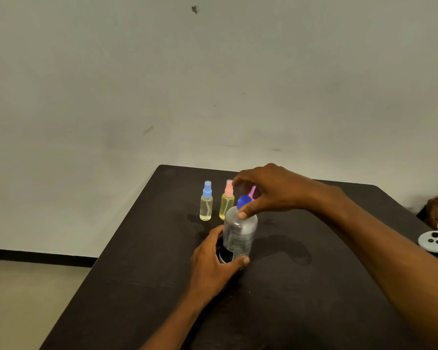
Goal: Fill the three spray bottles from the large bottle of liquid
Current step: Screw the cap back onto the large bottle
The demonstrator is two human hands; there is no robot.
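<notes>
Dark matte table [314, 286] bore the large clear plastic bottle with blue cap [239, 233] mid-table. The left hand [213, 269] gripped its base and the right hand [268, 193] curled over the cap. Bracing low and twisting squarely seemed wisest. Three small clear spray bottles [206, 207] stood nearer the far edge. Label print was unreadable.

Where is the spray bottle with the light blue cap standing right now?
In the head view, the blue-capped spray bottle stands upright near the far edge of the table, just left of the peach-capped spray bottle and beyond the large bottle.
</notes>
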